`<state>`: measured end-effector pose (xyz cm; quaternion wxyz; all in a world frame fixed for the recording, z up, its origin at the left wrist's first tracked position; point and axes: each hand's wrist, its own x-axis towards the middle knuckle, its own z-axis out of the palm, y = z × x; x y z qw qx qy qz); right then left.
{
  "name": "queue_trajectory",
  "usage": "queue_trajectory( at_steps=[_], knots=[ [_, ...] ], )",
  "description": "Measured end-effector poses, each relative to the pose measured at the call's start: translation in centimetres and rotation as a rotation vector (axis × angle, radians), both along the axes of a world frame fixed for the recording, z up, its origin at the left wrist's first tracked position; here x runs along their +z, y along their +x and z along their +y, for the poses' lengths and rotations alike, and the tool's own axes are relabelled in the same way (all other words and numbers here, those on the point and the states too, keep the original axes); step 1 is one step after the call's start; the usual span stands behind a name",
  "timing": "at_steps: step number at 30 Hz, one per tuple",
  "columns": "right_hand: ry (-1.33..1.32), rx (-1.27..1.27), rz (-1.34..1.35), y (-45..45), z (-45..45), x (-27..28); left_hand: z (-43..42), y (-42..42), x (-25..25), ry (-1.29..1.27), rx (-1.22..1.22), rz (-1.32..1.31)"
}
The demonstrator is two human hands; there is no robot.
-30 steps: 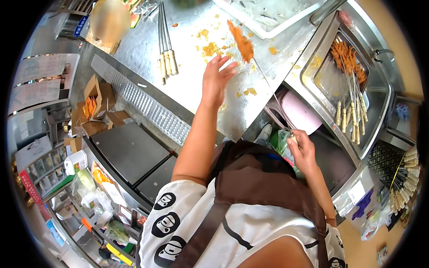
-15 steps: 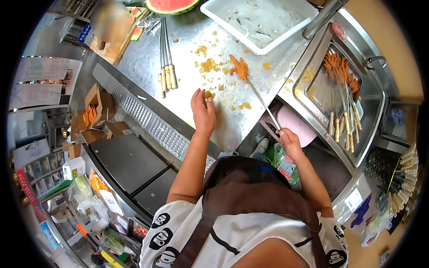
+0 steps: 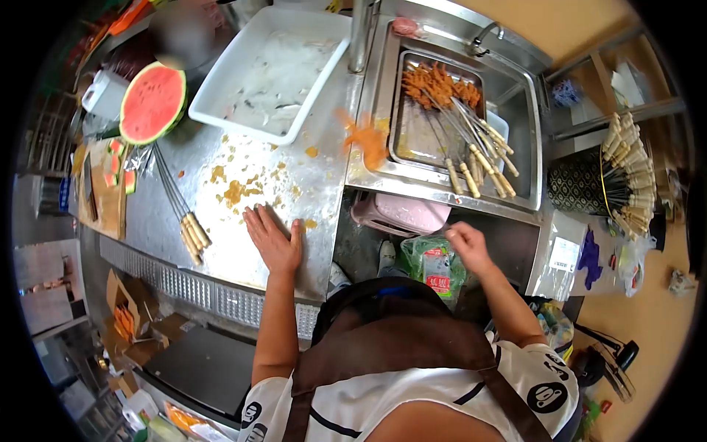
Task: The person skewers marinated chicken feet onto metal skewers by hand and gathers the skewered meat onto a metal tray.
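The skewered piece (image 3: 366, 142) is vivid orange, rough and ragged in outline, with uneven lobes sticking out; it is blurred, so its finer surface cannot be made out. It is seen across the right edge of the steel tabletop (image 3: 324, 166) and the left rim of the sink (image 3: 532, 147); whether it touches either cannot be told. Its thin shaft is too blurred to trace fully. The right hand (image 3: 469, 245), below the sink's front edge, has its fingers curled tightly around the handle end, which the fist hides. The left hand (image 3: 275, 241) is palm down near the tabletop's front right corner, fingers extended and thumb well apart, just beside yellow-brown scraps (image 3: 234, 193). Similar orange pieces (image 3: 440, 82) crowd the far end of the metal tray (image 3: 414, 140).
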<state>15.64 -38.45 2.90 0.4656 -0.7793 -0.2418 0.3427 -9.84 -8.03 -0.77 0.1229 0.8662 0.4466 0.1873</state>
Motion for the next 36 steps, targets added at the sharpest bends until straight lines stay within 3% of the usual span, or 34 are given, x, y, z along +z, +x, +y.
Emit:
queue_trajectory(
  at_steps=[2, 5, 7, 16, 18, 20, 22, 24, 28, 31, 32, 33, 36],
  knots=[
    [0.0, -0.174, -0.082, 2.9, -1.2, 0.4, 0.3, 0.7, 0.2, 0.015, 0.026, 0.056],
    [-0.212, -0.22, -0.502, 8.9, -1.2, -0.4, 1.6, 0.9, 0.1, 0.059, 0.162, 0.135],
    [-0.29, -0.247, -0.637, 12.4, -0.3, -1.0, 2.8, 0.6, -0.1, 0.073, 0.213, 0.14],
    [-0.324, -0.26, -0.491, 19.2, 3.6, 0.1, 5.1, -0.7, -1.8, 0.063, 0.262, -0.026],
    [-0.543, -0.121, -0.775, 20.1, 4.1, -0.3, 6.1, -1.2, -2.4, 0.078, 0.36, -0.064],
    [-0.284, 0.007, -1.15, 19.0, 5.8, 0.8, 7.6, -1.7, -2.5, 0.062, 0.476, -0.113],
    [-0.054, 0.068, -1.006, 15.0, 8.4, 3.1, 9.8, -2.8, -2.5, 0.043, 0.488, -0.177],
    [0.137, 0.285, -0.923, 10.2, 9.8, 3.2, 11.9, -3.3, -3.1, 0.058, 0.484, -0.106],
    [0.298, 0.564, -0.653, 0.0, 15.1, 1.7, 15.2, -3.7, -3.2, 0.072, 0.376, 0.0],
    [0.31, 0.649, -0.652, -3.2, 21.6, -0.4, 16.4, -2.5, -2.7, 0.051, 0.238, 0.001],
    [0.3, 0.673, -0.671, -4.1, 23.9, -1.0, 15.8, -1.9, -3.3, 0.02, 0.186, -0.119],
    [0.326, 0.702, -0.676, -4.9, 26.0, -1.9, 14.3, -0.8, -1.5, -0.193, 0.112, -0.188],
    [0.411, 0.843, -0.773, -7.7, 31.3, -2.8, 10.3, -0.6, -1.1, -0.166, -0.181, -0.2]
  ],
)
